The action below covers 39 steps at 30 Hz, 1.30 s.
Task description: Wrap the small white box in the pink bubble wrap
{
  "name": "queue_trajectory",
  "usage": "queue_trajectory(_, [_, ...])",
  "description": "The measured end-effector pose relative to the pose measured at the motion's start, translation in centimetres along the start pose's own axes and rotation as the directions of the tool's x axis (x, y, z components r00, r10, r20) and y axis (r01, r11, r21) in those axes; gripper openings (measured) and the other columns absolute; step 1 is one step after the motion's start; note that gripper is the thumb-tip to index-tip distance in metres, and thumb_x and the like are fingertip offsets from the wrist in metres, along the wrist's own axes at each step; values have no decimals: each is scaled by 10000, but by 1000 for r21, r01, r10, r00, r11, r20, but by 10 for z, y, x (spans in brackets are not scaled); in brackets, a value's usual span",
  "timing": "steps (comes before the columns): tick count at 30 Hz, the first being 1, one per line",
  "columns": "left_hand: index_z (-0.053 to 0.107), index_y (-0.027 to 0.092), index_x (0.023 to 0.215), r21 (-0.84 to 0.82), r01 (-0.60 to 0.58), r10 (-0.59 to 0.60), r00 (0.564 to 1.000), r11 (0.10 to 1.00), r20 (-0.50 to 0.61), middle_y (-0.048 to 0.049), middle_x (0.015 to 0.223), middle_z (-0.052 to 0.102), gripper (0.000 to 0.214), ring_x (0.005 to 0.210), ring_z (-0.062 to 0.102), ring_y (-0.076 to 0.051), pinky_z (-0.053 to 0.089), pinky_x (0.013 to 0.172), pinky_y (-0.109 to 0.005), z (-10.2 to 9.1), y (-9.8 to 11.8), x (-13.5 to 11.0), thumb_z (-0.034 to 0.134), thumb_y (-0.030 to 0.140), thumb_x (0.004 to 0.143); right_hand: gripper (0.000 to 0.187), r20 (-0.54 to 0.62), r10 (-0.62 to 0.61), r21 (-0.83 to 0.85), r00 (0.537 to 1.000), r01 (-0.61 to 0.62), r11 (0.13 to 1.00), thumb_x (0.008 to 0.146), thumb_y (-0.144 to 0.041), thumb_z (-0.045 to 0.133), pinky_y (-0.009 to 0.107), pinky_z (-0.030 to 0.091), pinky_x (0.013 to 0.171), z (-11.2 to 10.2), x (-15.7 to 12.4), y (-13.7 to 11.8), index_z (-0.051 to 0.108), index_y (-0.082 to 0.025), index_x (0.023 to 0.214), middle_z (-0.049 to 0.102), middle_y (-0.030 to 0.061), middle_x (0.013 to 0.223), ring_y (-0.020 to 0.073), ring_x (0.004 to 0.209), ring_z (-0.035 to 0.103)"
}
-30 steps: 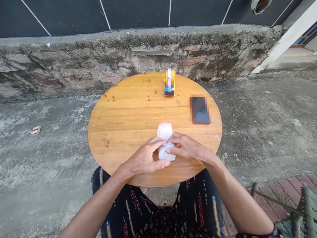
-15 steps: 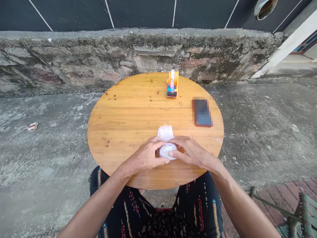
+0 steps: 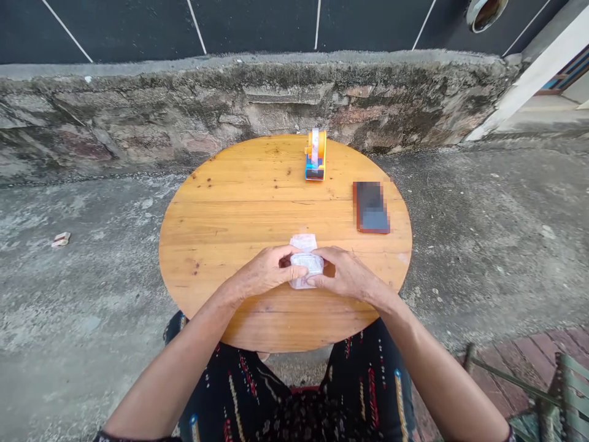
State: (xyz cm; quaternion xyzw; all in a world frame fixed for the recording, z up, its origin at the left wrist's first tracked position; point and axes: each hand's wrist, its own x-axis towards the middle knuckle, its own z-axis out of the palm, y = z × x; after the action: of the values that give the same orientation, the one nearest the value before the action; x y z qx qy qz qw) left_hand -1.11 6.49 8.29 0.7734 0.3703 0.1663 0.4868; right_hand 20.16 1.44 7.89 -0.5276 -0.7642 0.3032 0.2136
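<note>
- One small white crinkled wad of soft paper or plastic wrap (image 3: 305, 263) lies near the front middle of the round, knotty wooden worktop (image 3: 230, 215).
- Two hands: the left hand (image 3: 262, 274) and the right hand (image 3: 347, 274) both pinch the wad from opposite sides, fingers curled.
- One orange-and-blue plastic tape dispenser (image 3: 315, 155) stands at the far edge.
- One flat dark rectangular phone (image 3: 370, 206) lies right of centre.

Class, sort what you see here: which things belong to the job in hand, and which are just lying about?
In hand: white bundle, pinched between left hand and right hand; wooden table under it.
Lying about: tape dispenser at the table's far edge; phone to the right; scrap on the ground.
</note>
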Motion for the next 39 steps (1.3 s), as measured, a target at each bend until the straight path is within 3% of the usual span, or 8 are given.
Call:
queue_trajectory(7, [631, 172, 1155, 51, 12, 1, 969, 999, -248, -39, 885, 680, 390, 757, 600, -162, 471, 679, -269, 12, -8, 0, 538, 437, 884, 320, 45, 85, 12, 995, -85, 996, 844, -437, 630, 270, 379, 627, -3, 15, 3, 656, -161, 1004, 631, 30, 809, 147, 686, 535])
queue_trajectory(12, [661, 175, 1042, 30, 51, -36, 927, 998, -373, -6, 783, 678, 317, 639, 578, -132, 434, 591, -233, 18, -8, 6, 520, 415, 891, 418, -135, 86, 25, 987, -83, 996, 870, -487, 598, 280, 397, 655, 6, 13, 6, 600, -165, 1136, 644, 44, 874, 157, 724, 552])
queue_trajectory(17, [683, 185, 831, 118, 72, -20, 921, 990, -390, -10, 789, 700, 296, 691, 598, -145, 417, 627, -242, 16, -3, 11, 477, 383, 911, 349, -239, 80, 25, 968, -76, 997, 953, -458, 479, 309, 427, 756, 16, 8, 7, 622, -179, 1107, 653, 75, 978, 181, 837, 582])
queue_trajectory(23, [636, 174, 659, 248, 102, -7, 934, 963, -358, -2, 635, 603, 414, 605, 514, -129, 356, 576, -252, 18, -3, 3, 431, 409, 932, 339, -155, 113, -5, 981, -116, 993, 979, -428, 431, 309, 421, 780, 15, 3, -6, 667, -185, 1003, 678, 86, 989, 198, 887, 605])
queue_trajectory(26, [666, 177, 709, 268, 115, -12, 934, 956, -357, -16, 687, 627, 389, 657, 550, -145, 408, 622, -258, 22, -3, -7, 442, 402, 933, 345, -135, 139, -30, 981, -144, 989, 970, -447, 443, 297, 411, 729, 17, -3, -13, 668, -186, 983, 684, 78, 951, 191, 834, 604])
queue_trajectory(29, [692, 193, 984, 265, 98, 41, 879, 959, -476, -45, 912, 658, 272, 827, 608, -172, 482, 761, -289, 33, -5, -19, 490, 364, 925, 354, -149, 153, -68, 977, -164, 984, 961, -468, 453, 295, 394, 694, 21, -8, -16, 666, -185, 958, 689, 72, 934, 183, 791, 600])
queue_trajectory(33, [627, 212, 1164, 333, -44, 257, 733, 942, -630, -89, 1192, 555, 273, 1101, 565, -204, 487, 957, -358, 56, -9, -36, 492, 268, 933, 378, -163, 151, -69, 975, -164, 984, 959, -494, 446, 307, 407, 712, 25, -11, -14, 668, -189, 980, 699, 74, 932, 195, 807, 614])
queue_trajectory(39, [626, 233, 1125, 420, -103, 360, 717, 902, -597, -90, 1220, 553, 246, 1121, 556, -229, 519, 937, -398, 77, -16, -46, 588, 246, 883, 368, -215, 67, 88, 974, -49, 995, 998, -413, 388, 351, 443, 895, 27, -19, -4, 614, -196, 1190, 665, 105, 1152, 225, 1047, 607])
